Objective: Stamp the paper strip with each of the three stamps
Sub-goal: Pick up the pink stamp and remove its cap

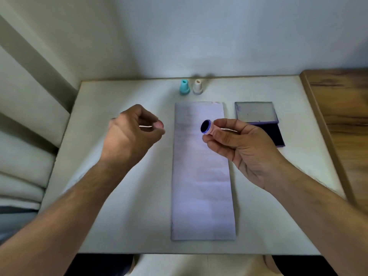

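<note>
A long white paper strip [203,176] lies lengthwise on the white table [119,196], its surface faintly printed. My right hand [239,148] holds a pink stamp [208,128] on its side above the strip's upper part, the round inked face dark blue and turned to the left. My left hand [131,134] hovers left of the strip, fingers curled closed with nothing visible in them. A teal stamp [184,87] and a white stamp [197,87] stand upright side by side beyond the strip's far end.
An open ink pad [258,122] with a dark blue pad and raised lid lies right of the strip. A wooden surface [342,116] adjoins the table's right edge. A wall stands behind the table, and cushions [23,156] lie to the left.
</note>
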